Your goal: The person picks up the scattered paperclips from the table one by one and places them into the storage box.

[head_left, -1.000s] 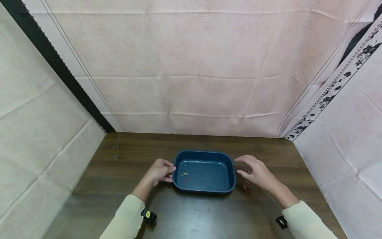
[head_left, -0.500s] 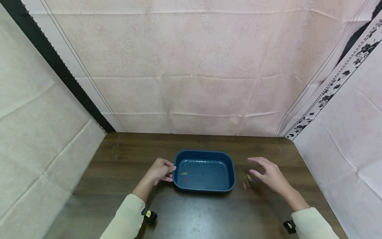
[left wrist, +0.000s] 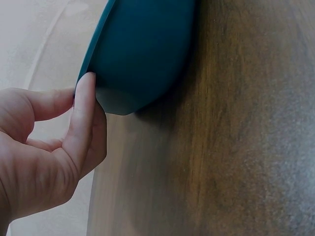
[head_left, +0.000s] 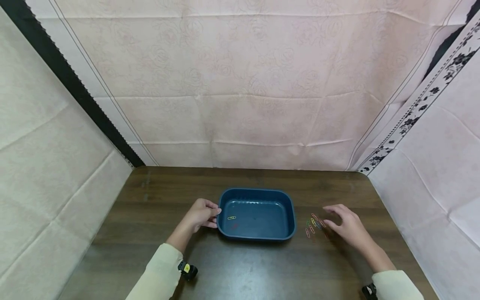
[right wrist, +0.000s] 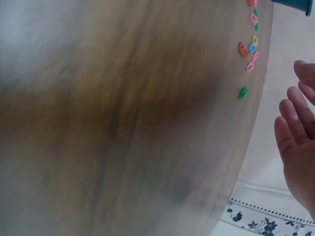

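A blue rectangular tray rests on the wooden table. My left hand pinches its left rim between thumb and fingers, as the left wrist view also shows on the tray wall. Inside the tray lie a yellow paper clip and a red one. To the right of the tray, several coloured paper clips are scattered on the wood. Just right of them hovers my right hand, its fingers apart and relaxed with nothing held. In the right wrist view, a green paper clip lies apart from the others.
The brown wooden table is bounded by pale cloth walls at the back and both sides. A floral border strip runs down the right cloth.
My right hand has moved right, away from the tray's edge and past the paper clips, uncovering more of them. My left hand and the tray stay put.
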{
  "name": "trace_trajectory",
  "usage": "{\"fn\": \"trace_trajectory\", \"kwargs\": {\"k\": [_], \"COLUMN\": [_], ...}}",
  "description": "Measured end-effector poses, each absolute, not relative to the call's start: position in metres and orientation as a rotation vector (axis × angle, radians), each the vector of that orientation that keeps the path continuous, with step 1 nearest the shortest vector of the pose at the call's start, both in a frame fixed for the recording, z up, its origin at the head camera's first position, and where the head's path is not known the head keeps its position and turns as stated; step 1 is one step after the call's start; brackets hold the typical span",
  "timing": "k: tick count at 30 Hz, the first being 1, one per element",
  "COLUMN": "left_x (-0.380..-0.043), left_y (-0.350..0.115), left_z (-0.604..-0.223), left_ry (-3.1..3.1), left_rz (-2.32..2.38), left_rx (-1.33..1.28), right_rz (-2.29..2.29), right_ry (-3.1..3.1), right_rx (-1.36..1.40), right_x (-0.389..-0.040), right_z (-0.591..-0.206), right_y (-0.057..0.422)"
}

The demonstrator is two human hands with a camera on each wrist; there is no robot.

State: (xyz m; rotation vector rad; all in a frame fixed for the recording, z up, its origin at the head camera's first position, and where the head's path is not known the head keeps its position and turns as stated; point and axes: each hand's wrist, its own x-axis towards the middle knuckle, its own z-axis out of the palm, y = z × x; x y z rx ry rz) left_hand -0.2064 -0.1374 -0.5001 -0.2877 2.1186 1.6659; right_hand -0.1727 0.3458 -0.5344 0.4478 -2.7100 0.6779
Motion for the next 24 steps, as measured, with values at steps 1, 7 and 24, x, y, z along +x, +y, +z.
{"fn": "trace_trajectory", "kwargs": {"k": [1, 7, 24], "left_x": [-0.206, -0.206, -0.206], "left_y": [-0.137, -0.137, -0.138], "left_z": [-0.500, -0.500, -0.501], "left_ry": [2.120, 2.126, 2.118], "left_rz": [1.667, 1.668, 1.682], "left_rx": [-0.286, -0.280, -0.267], "right_rz": [0.679, 0.693, 0.639], "right_ry": [-2.723, -2.830, -2.997], "right_rx": [0.441, 0.380, 0.328], "right_x": [-0.172, -0.168, -0.163], "right_z": [-0.535, -0.539, -0.548], "right_y": [0.348, 0.359, 0.369]}}
